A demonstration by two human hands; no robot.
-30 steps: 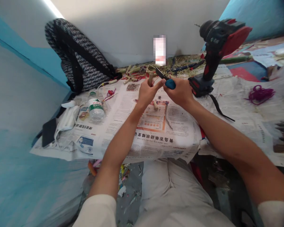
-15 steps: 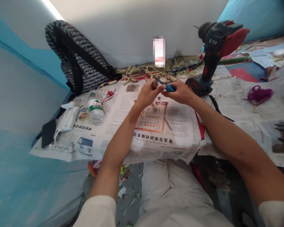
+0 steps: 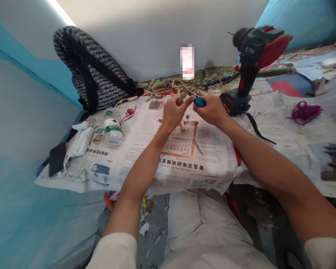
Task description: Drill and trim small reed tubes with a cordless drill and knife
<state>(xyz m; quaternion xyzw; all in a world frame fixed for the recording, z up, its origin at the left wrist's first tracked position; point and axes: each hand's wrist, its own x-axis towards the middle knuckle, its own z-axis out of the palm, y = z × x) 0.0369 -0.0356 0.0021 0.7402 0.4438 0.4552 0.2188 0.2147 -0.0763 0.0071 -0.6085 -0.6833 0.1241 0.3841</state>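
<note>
My left hand [image 3: 173, 112] is closed around a short pale piece of bamboo or wood [image 3: 182, 98], whose top end shows above the fingers. In my right hand [image 3: 212, 109] is a knife [image 3: 199, 102] with a blue handle. Its metal blade points up and to the left, close to the top of the pale piece; I cannot tell whether they touch. My left thumb reaches toward the knife near the base of the blade. Below the hands, another short pale stick [image 3: 183, 126] lies on the newspaper [image 3: 140, 149].
A cordless drill [image 3: 249, 67] stands upright to the right. Cut pale sticks [image 3: 158, 84] and shavings lie along the wall. At left are a plastic bottle [image 3: 112, 127], a face mask [image 3: 82, 141], a dark phone [image 3: 57, 160] and a patterned bag [image 3: 106, 82]. Purple cord [image 3: 305, 112] lies right.
The knife has turned, its blade tilting further up and away from the pale piece. My right hand has shifted slightly right. My left hand still holds the piece.
</note>
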